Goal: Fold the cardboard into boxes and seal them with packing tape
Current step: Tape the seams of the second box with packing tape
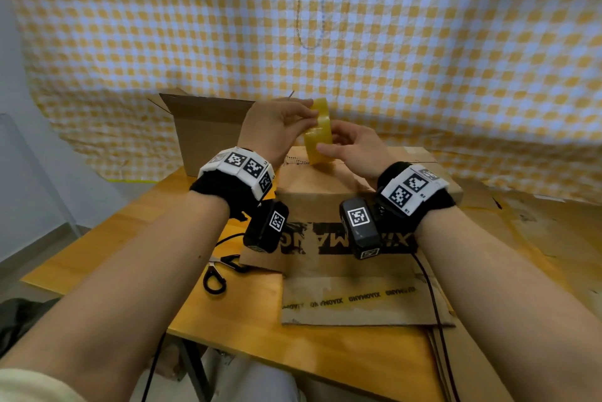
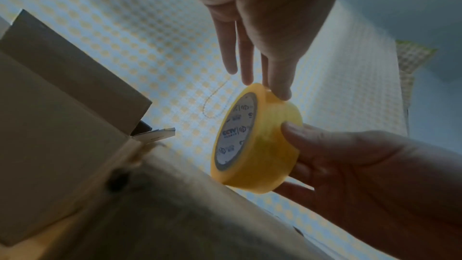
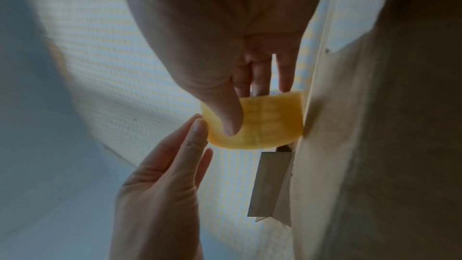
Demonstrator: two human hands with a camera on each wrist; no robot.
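While upright, tape roll (image 1: 318,132) between 2 grips.

Wooden table (image 1: 97,235) bears cardboard boxes (image 1: 329,193), scissors (image 1: 218,271).

scissors (image 1: 217,271) on table (image 1: 114,238) @ 8 o'clock | yellow-white checked cloth (image 1: 391,43) hanging @ 12 | black cables (image 1: 433,297) @ 5

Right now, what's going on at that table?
A person holds a yellow roll of packing tape upright over a closed brown cardboard box. The right hand grips the roll; the left hand touches its rim with its fingertips, perhaps seeking the tape end. No strip is pulled out yet. Black-handled scissors lie on the wooden table.
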